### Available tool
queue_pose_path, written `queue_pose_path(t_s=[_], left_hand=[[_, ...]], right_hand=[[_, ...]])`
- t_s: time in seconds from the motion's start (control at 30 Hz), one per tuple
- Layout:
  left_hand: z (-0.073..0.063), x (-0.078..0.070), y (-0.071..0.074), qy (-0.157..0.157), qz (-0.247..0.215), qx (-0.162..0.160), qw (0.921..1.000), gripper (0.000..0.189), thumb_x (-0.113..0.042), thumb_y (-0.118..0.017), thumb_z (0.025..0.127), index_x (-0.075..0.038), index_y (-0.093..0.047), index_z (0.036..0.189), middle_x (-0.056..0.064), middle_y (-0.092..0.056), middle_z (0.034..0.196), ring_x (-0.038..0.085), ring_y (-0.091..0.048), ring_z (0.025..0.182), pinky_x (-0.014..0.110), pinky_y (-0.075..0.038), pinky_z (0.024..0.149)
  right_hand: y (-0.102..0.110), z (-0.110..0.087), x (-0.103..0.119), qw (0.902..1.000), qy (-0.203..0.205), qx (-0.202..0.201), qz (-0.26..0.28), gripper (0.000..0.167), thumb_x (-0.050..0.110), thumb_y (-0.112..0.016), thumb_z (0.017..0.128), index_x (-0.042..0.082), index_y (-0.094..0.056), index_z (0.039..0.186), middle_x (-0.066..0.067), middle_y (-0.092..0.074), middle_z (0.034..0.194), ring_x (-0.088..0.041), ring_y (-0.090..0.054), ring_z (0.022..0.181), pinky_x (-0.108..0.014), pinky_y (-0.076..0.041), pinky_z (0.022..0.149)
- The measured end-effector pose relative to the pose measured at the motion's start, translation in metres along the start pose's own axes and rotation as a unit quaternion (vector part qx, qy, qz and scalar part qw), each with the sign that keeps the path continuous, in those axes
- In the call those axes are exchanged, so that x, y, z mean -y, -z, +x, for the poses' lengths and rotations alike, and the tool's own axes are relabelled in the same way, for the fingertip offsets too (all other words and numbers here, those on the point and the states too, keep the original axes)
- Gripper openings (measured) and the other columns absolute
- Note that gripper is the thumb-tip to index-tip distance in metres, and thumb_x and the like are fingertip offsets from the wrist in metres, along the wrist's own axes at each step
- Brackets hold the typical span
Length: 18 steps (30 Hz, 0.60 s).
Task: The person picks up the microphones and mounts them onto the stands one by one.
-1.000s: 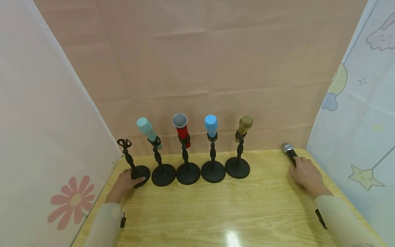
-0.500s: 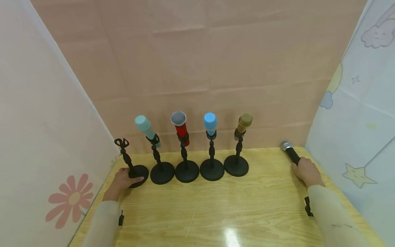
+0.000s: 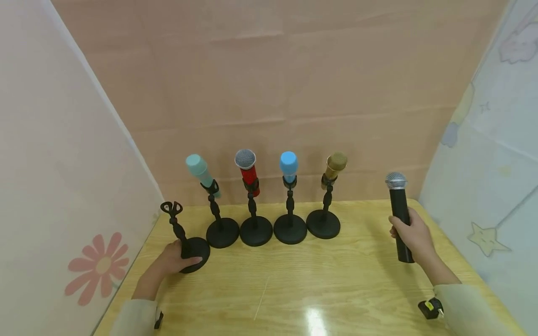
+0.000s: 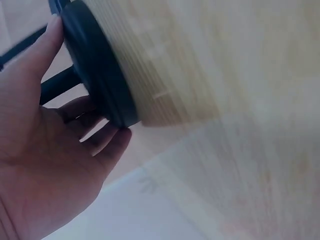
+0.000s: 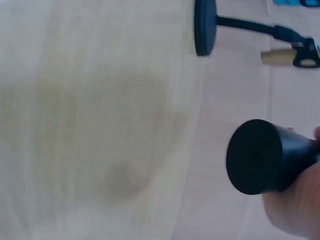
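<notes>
At the left of the head view, my left hand (image 3: 171,259) grips the round base of an unoccupied black microphone stand (image 3: 179,230). The left wrist view shows the thumb on top of the base (image 4: 97,65) and fingertips at its rim. On the right, my right hand (image 3: 416,235) holds a black microphone (image 3: 399,205) with a silver mesh head. The microphone stands nearly upright above the table, head up, fingers wrapped round its handle. Its flat butt end (image 5: 255,157) shows in the right wrist view, over a shadow on the wood.
Along the table's back stand several black stands with a mint microphone (image 3: 197,167), a red one (image 3: 249,176), a blue one (image 3: 288,164) and a gold one (image 3: 335,164). Behind the wooden table (image 3: 319,280) hangs a pinkish cloth (image 3: 269,84); patterned cloths flank both sides.
My right hand has lifted the black microphone off the table and tilted it upright. My left hand has drawn the unoccupied stand toward me, out of the row.
</notes>
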<state>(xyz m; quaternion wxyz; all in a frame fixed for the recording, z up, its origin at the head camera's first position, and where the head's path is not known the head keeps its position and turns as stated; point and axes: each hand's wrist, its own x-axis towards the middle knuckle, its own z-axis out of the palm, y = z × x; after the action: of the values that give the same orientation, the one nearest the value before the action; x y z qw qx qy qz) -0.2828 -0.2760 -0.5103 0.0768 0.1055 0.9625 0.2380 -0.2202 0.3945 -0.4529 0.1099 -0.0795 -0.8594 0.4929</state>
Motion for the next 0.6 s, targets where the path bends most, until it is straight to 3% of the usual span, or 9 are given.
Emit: queue_pose_path(t_s=[0.1,0.23,0.33,0.47,0.6], left_hand=[[-0.014,-0.012,-0.003,-0.012,-0.008,0.024,0.9996,0.106,-0.05,-0.079,0.085,0.027,-0.031,0.141,0.046,-0.043,0.138,0.063,-0.041,0.129,0.067,-0.04,0.103],[-0.031,-0.032,-0.008,-0.02,-0.026,0.065,0.9973,0.105,-0.048,-0.083,0.081,0.022,-0.035,0.144,0.042,-0.038,0.146,0.06,-0.036,0.134,0.069,-0.037,0.105],[-0.038,-0.05,-0.015,-0.043,-0.028,0.083,0.9952,0.096,-0.046,-0.086,0.079,0.014,-0.045,0.143,0.037,-0.038,0.149,0.056,-0.036,0.136,0.068,-0.038,0.104],[-0.041,-0.076,-0.03,-0.106,-0.018,0.096,0.9895,0.087,-0.048,-0.086,0.077,0.005,-0.057,0.139,0.031,-0.042,0.149,0.053,-0.038,0.136,0.068,-0.041,0.102],[-0.043,-0.099,-0.045,-0.134,-0.002,0.1,0.9859,0.084,-0.055,-0.084,0.077,0.006,-0.063,0.131,0.03,-0.042,0.148,0.048,-0.043,0.133,0.062,-0.047,0.099]], right_hand=[[-0.011,-0.013,0.008,0.9983,0.039,-0.018,0.038,0.035,0.032,-0.057,0.104,0.011,-0.045,0.129,-0.004,-0.066,0.085,-0.014,-0.067,0.072,-0.028,-0.057,0.067],[-0.03,-0.029,0.02,0.9864,0.114,-0.013,0.117,0.03,0.017,-0.059,0.104,0.016,-0.043,0.129,-0.001,-0.064,0.096,-0.012,-0.067,0.078,-0.022,-0.056,0.074],[-0.044,-0.037,0.031,0.9696,0.173,0.007,0.174,0.039,0.003,-0.058,0.102,0.014,-0.04,0.135,0.001,-0.063,0.105,-0.011,-0.068,0.084,-0.019,-0.053,0.081],[-0.06,-0.044,0.044,0.9413,0.237,0.034,0.238,0.053,-0.013,-0.055,0.097,0.013,-0.037,0.139,-0.003,-0.061,0.11,-0.012,-0.067,0.092,-0.019,-0.053,0.086],[-0.073,-0.048,0.057,0.9207,0.271,0.036,0.278,0.051,-0.02,-0.055,0.093,0.005,-0.04,0.136,-0.004,-0.06,0.109,-0.012,-0.063,0.096,-0.02,-0.052,0.088]])
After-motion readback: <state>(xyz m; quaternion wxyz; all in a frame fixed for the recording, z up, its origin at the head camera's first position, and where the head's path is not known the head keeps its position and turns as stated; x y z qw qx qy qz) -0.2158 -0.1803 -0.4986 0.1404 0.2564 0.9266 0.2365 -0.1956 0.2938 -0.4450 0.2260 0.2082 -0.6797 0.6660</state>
